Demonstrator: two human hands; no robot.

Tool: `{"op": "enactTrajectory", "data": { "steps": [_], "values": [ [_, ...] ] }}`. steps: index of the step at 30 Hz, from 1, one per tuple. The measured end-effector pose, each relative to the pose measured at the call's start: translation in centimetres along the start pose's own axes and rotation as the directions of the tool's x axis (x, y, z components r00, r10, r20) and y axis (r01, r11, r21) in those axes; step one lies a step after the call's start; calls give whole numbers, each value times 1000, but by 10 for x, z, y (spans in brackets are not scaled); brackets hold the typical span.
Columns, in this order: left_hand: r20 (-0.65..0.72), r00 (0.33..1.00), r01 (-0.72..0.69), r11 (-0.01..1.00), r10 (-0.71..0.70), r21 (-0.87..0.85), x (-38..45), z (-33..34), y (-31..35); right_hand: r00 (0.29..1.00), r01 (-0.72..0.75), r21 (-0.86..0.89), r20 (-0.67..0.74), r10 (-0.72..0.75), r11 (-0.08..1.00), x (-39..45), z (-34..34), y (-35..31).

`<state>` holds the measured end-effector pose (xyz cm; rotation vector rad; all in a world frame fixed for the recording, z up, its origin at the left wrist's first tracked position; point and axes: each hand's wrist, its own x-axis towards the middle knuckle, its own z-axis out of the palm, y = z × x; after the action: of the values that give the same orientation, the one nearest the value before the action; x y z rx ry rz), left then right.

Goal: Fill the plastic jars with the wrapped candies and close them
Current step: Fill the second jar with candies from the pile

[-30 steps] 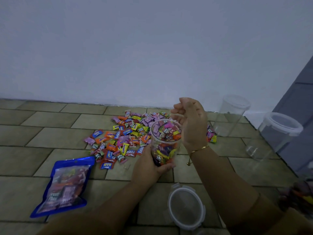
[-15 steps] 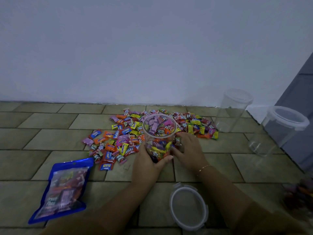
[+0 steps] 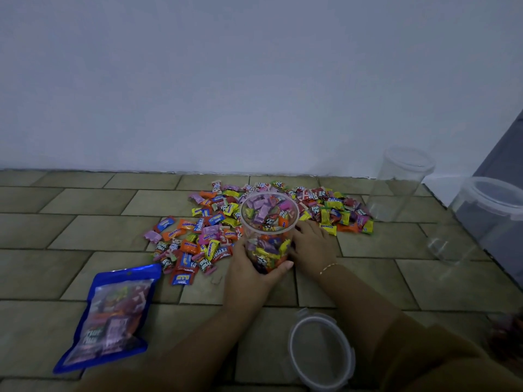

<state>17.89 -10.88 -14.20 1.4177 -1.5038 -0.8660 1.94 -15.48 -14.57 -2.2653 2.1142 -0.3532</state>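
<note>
Jar at frame centre, upright, long axis vertical, mouth up, no lid. Left hand fingers wrapped around its base. Right hand on candies beside it; finger state unclear.

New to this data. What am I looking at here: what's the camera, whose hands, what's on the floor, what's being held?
No robot here: a person works with bare hands, filmed by one wide-angle camera on their head, looking down at a tiled floor. The left hand grips an open clear jar nearly full of wrapped candies. The right hand rests on the floor beside the jar, at the edge of the loose candy pile; whether it holds any is unclear. A loose lid lies nearer the camera, a blue candy bag to the left, and two empty lidded jars at right.
</note>
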Motion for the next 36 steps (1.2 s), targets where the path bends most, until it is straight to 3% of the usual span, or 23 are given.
{"op": "enactTrajectory", "data": {
  "steps": [5, 10, 13, 16, 18, 19, 21, 23, 25, 27, 30, 36],
  "values": [
    [1, 1000, -10, 1000, 10, 6, 0, 0, -1, 978, -100, 108, -173, 118, 989, -9, 1, -8],
    [11, 1000, -14, 1000, 14, 16, 0, 0, -2, 952, 16, 180, -305, 41, 984, -17, 1, -7],
    [15, 1000, -17, 1000, 17, 22, 0, 0, -1, 964, 6, 223, -260, 53, 975, -18, 1, 1],
    [35, 999, -22, 1000, 21, 20, -1, -1, 0, 967, -88, 435, -177, 182, 896, -17, -4, 10],
    [56, 998, -20, 1000, 19, 18, -1, -1, 1, 932, -206, 614, -115, 344, 762, -18, -16, 12],
    [62, 998, -21, 1000, 20, 17, -2, -2, 2, 900, -258, 727, -59, 431, 637, -18, -23, 13],
    [78, 997, -21, 1000, 20, 16, -3, -3, 3, 843, -277, 924, 102, 529, 265, -19, -36, 14],
    [94, 995, -28, 1000, 26, 13, -4, -3, 4, 831, -235, 971, 218, 513, -31, -20, -49, 16],
    [104, 994, -39, 999, 37, 17, -4, -4, 5, 846, -187, 970, 239, 477, -155, -18, -64, 14],
    [110, 993, -46, 999, 45, 15, -4, -4, 6, 875, -110, 971, 197, 443, -214, -16, -82, 7],
    [129, 991, -42, 999, 40, 13, -4, -5, 5, 918, -16, 984, 85, 388, -179, -14, -107, -9],
    [137, 990, -39, 999, 34, 36, -3, -5, 4, 955, 107, 978, -152, 256, 181, -14, -129, -37]
  ]
}}
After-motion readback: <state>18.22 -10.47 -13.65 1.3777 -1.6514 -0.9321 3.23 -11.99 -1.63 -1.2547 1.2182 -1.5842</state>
